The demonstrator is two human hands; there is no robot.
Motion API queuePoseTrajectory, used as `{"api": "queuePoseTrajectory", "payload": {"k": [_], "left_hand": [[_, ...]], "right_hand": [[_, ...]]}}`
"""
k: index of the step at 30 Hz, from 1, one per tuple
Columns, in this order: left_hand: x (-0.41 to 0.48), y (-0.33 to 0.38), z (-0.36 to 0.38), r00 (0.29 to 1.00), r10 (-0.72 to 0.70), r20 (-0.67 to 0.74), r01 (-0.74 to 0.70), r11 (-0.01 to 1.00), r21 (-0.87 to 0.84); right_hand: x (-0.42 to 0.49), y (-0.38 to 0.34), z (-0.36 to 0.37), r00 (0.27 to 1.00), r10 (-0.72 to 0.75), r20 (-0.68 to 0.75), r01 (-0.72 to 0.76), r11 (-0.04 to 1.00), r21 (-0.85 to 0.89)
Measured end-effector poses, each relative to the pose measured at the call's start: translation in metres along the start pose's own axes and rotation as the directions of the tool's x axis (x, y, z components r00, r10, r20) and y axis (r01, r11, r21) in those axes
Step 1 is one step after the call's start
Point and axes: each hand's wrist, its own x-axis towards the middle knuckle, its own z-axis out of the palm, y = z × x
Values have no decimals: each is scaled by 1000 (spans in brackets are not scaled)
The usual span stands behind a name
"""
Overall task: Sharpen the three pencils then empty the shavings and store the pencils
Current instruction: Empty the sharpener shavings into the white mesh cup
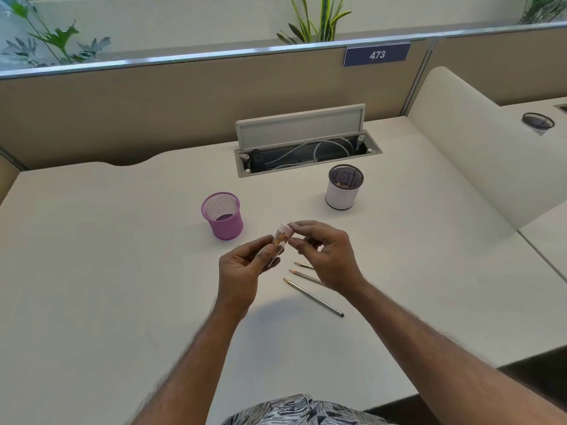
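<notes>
Head view: left hand (245, 265) grips clear sharpener tube (277, 245), axis tilted up-right; right hand (325, 256) pinches its cap (285, 227). Three pencils (313, 297) lie just below right hand. White-lined mesh cup (342, 194) sits upper right, nearer right hand

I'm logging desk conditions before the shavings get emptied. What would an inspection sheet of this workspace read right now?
Surface: white desk, no loose shavings seen.
Job's things: three pencils lie side by side, tips toward the left, partly hidden by the right hand; clear sharpener with shavings inside, held above the desk; purple mesh cup and white cup stand upright behind.
Clutter: nothing seen.
Hands: left hand grips the sharpener body; right hand pinches its pale cap.
Cables: white cables lie in the open hatch.
Surroundings: beige divider, sign reading 473, plants behind.
</notes>
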Motion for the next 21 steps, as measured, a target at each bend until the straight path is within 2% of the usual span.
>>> {"api": "queuePoseTrajectory", "payload": {"k": [4, 9, 14, 16, 18, 21], "left_hand": [[3, 9, 8, 999, 39, 13, -39, 999, -3], [1, 4, 14, 999, 31, 28, -31, 1000, 1], [-1, -9, 16, 999, -7, 42, 8, 1000, -16], [-1, -12, 16, 997, -19, 69, 20, 1000, -4], [-3, -16, 16, 996, -2, 94, -3, 998, 56], [-1, -22, 14, 990, 56, 128, -90, 954, 284]], "right_hand": [[2, -3, -3, 999, 41, -16, -39, 996, 82], [7, -6, -8, 997, 71, 5, -71, 993, 98], [0, -2, -4, 965, 263, 8, -245, 885, 397], [-6, 0, 2, 947, 321, 27, -298, 842, 450], [-10, 2, 4, 936, 349, 52, -336, 834, 438], [-13, 5, 1, 933, 355, 54, -345, 844, 410]]}}
